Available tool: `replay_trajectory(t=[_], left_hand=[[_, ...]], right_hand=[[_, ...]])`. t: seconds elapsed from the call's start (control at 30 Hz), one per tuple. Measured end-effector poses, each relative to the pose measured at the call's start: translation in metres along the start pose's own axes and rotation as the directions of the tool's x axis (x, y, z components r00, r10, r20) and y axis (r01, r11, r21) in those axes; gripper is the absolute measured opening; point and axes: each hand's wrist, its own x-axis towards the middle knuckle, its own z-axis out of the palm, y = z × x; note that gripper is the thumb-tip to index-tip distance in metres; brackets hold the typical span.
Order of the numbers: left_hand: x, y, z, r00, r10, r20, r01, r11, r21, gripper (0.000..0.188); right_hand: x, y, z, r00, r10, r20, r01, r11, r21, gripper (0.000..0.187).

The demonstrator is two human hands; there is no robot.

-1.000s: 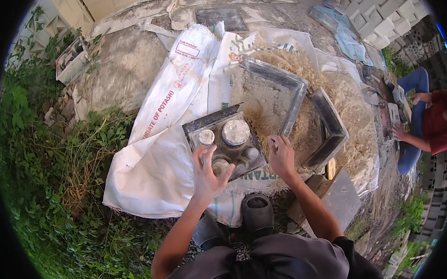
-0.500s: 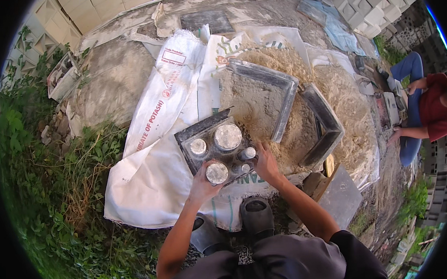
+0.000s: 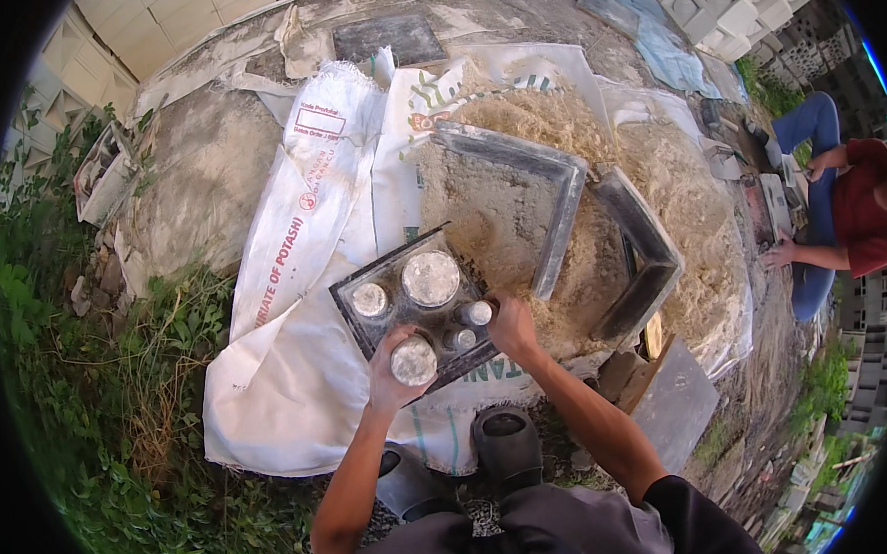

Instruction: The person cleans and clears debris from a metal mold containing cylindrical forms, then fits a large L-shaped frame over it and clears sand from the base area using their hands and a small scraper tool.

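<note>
A dark square mould plate bears several upright round pegs with pale, dusty tops. The widest peg stands near its far corner, with a smaller peg to its left. My left hand is closed around the near peg. At the plate's right side my right hand is closed, its fingers at the plate edge beside a slim peg; the fingertips are partly hidden. Under the plate lies a white woven sack; how far the plate touches it, I cannot tell.
Two L-shaped dark mould frames lie on grey-brown sandy powder beyond the plate. A flat grey board leans at the right. Weeds grow at the left. Another person sits at the far right.
The plate has turned slightly and tipped flatter between my hands, and its near pegs show at a different angle. The whole view has shifted a little. Both hands keep their hold.
</note>
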Motion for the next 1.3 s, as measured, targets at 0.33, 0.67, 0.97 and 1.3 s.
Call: replay_trajectory(t=[0.33, 0.67, 0.97, 1.3], left_hand=[[-0.058, 0.008, -0.017, 0.999, 0.051, 0.011, -0.051, 0.998, -0.037, 0.077], [-0.069, 0.011, -0.033, 0.998, -0.069, -0.012, 0.068, 0.995, -0.074, 0.075], [-0.07, 0.003, -0.025, 1.0, -0.023, -0.009, 0.023, 1.0, -0.013, 0.073], [-0.061, 0.006, -0.022, 0.997, 0.042, -0.059, -0.043, 0.999, -0.012, 0.073]], right_hand=[[-0.024, 0.009, -0.017, 0.939, -0.239, 0.249, 0.225, 0.971, 0.082, 0.027], [0.049, -0.012, 0.014, 0.699, -0.583, 0.415, 0.712, 0.625, -0.322, 0.065], [0.109, -0.045, 0.03, 0.525, -0.508, 0.683, 0.733, 0.678, -0.059, 0.055], [0.008, -0.033, -0.021, 0.952, -0.038, 0.304, 0.02, 0.998, 0.061, 0.024]])
